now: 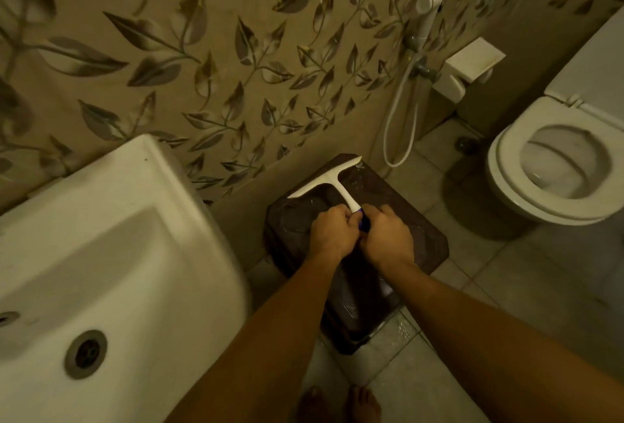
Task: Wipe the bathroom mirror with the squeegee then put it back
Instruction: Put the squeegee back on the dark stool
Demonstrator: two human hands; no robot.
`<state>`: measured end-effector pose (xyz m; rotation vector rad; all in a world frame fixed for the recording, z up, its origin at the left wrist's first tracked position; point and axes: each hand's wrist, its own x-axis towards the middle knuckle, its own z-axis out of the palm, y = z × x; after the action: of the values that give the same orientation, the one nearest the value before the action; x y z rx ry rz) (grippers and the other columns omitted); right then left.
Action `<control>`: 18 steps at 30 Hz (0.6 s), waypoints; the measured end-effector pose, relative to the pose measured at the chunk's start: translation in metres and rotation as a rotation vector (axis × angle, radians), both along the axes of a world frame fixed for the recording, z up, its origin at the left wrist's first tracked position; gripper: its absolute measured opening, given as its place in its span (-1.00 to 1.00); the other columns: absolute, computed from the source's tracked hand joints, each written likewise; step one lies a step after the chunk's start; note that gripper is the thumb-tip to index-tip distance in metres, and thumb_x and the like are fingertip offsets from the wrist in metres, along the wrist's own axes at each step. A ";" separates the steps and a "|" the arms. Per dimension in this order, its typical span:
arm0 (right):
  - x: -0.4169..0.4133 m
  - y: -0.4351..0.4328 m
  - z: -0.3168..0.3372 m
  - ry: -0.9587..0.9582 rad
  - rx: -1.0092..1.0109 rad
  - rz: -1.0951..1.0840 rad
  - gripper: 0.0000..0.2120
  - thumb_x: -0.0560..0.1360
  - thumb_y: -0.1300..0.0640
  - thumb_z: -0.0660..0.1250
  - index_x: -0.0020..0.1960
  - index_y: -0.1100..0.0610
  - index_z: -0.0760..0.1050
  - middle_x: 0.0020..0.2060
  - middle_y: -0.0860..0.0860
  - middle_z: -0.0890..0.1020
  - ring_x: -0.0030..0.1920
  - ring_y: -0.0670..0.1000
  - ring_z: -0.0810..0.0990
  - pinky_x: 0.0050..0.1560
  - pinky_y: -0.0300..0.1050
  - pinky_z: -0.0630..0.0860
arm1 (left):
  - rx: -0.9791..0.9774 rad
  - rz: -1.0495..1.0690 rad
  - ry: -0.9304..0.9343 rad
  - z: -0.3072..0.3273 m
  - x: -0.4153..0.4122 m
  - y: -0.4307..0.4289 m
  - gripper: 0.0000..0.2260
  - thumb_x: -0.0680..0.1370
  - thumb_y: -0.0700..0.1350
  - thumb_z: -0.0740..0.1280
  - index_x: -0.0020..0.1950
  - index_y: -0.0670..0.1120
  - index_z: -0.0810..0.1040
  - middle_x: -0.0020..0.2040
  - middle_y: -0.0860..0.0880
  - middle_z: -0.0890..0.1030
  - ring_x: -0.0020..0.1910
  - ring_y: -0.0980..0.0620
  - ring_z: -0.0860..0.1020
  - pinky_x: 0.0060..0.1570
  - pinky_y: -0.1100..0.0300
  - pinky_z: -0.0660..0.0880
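Note:
A white T-shaped squeegee (332,183) with a blue handle end lies over a dark brown stool (429,240) by the wall. Its blade points toward the wall and rests near the stool's far edge. My left hand (332,232) and my right hand (386,237) are side by side, both closed around the lower end of the handle. The blue handle tip shows between the two hands. No mirror is in view.
A white washbasin (101,254) with a round drain fills the lower left. A white toilet (553,169) with its lid up stands at the right. A spray hose (401,112) and a paper holder (472,64) hang on the leaf-patterned wall. My bare feet stand on the tiled floor.

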<state>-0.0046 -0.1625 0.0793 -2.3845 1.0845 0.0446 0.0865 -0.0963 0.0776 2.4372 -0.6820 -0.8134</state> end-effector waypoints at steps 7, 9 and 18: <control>0.000 -0.002 -0.037 0.050 0.024 0.001 -0.68 0.56 0.16 0.37 0.30 0.01 0.52 0.09 0.07 0.51 0.02 0.12 0.59 -0.11 -0.03 0.58 | 0.046 0.011 -0.011 -0.038 -0.005 -0.002 -0.73 0.67 0.09 0.23 0.00 -0.08 0.57 -0.05 -0.06 0.63 -0.04 -0.06 0.59 -0.02 0.03 0.56; 0.001 -0.004 -0.043 0.050 0.022 0.002 -0.70 0.57 0.16 0.36 0.29 0.01 0.53 0.08 0.07 0.51 0.01 0.12 0.59 -0.11 -0.03 0.58 | 0.052 0.019 -0.014 -0.044 -0.005 -0.004 -0.72 0.67 0.09 0.23 0.02 -0.10 0.58 -0.04 -0.07 0.62 -0.04 -0.07 0.59 -0.02 0.03 0.56; 0.008 -0.009 -0.060 0.064 0.014 -0.001 -0.72 0.60 0.12 0.34 0.30 0.00 0.51 0.09 0.05 0.52 0.01 0.08 0.59 -0.06 -0.02 0.63 | 0.083 0.067 0.025 -0.059 -0.002 -0.014 -0.72 0.66 0.12 0.23 0.02 -0.05 0.57 -0.08 -0.06 0.63 -0.07 -0.05 0.60 0.02 -0.03 0.58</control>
<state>0.0032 -0.1718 0.0197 -2.3849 1.1112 0.1291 0.0847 -0.1105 0.0185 2.5051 -0.5647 -0.8602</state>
